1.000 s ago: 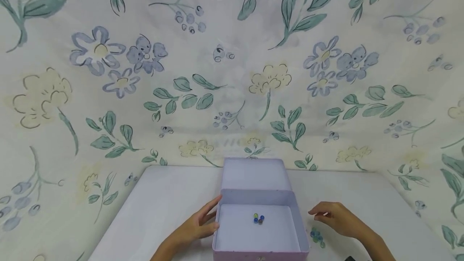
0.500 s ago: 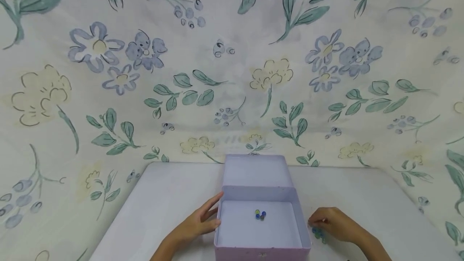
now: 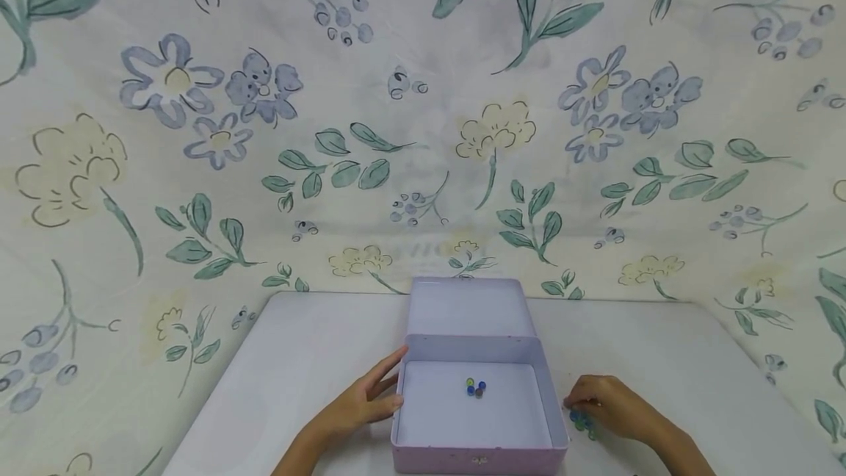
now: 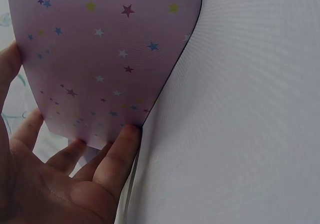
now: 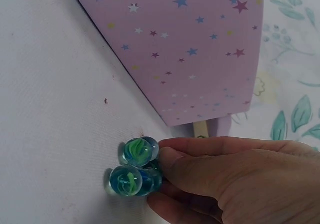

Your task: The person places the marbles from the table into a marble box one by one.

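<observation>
A lilac tin box (image 3: 479, 459) with a star print stands on the table with its lid (image 3: 471, 307) tipped back. Several marbles (image 3: 471, 391), blue, yellow-green and brownish, lie together on its floor. My left hand (image 3: 357, 406) rests spread fingers and thumb against the box's left wall. Right of the box, my right hand (image 3: 615, 408) is down at a cluster of blue-green glass marbles (image 5: 126, 180). In the right wrist view its thumb and fingers pinch at a marble on the cluster's near side, mostly hidden by the thumb.
A white table (image 3: 317, 336) carries the box. Behind and around it hangs a floral cloth (image 3: 423, 131). Small dark specks (image 5: 105, 101) dot the table near the right-hand marbles.
My right hand has come down from above and beside the loose marbles onto them, its fingers closing there. My left hand keeps its place on the box. The head view has tilted slightly.
</observation>
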A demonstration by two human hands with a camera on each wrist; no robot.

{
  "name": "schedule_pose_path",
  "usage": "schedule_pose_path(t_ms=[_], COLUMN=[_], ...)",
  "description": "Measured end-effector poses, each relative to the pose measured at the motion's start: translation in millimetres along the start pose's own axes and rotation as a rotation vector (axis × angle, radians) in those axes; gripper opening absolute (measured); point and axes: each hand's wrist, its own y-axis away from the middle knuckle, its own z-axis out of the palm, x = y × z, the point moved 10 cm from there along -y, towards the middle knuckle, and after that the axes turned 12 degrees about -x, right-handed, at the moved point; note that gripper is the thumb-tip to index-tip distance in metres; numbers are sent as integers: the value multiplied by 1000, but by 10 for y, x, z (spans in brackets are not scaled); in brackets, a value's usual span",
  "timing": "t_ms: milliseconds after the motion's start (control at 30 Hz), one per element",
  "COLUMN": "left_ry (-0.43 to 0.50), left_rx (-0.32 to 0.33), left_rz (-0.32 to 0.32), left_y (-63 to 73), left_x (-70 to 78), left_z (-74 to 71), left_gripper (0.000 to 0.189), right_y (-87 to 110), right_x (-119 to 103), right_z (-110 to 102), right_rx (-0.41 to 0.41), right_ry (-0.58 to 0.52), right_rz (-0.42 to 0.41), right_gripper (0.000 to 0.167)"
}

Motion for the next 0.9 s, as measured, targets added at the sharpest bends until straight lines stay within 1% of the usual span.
schedule_pose_path(t_ms=[200, 333, 400, 733, 800, 900], left_ry=[16, 22, 23, 39, 39, 42], left_rx=[1, -3, -5, -1, 1, 0], left_rz=[-5, -1, 0, -7, -9, -10], left_y=[-4, -4, 0, 7, 9, 13], left_x=[-15, -9, -4, -5, -8, -14], left_z=[4, 5, 6, 6, 5, 6], left_gripper=[78, 78, 78, 77, 77, 77], right_y=[17, 25, 29, 95, 112, 142], right_x=[25, 37, 53, 36, 6, -60], right_z=[15, 5, -12, -194, -232, -295], right_rx=[1, 6, 13, 136, 165, 213], right_ry=[-2, 8, -6, 30, 32, 42], right_rz=[46, 54, 63, 23, 1, -57], right_gripper=[14, 13, 11, 13, 12, 10])
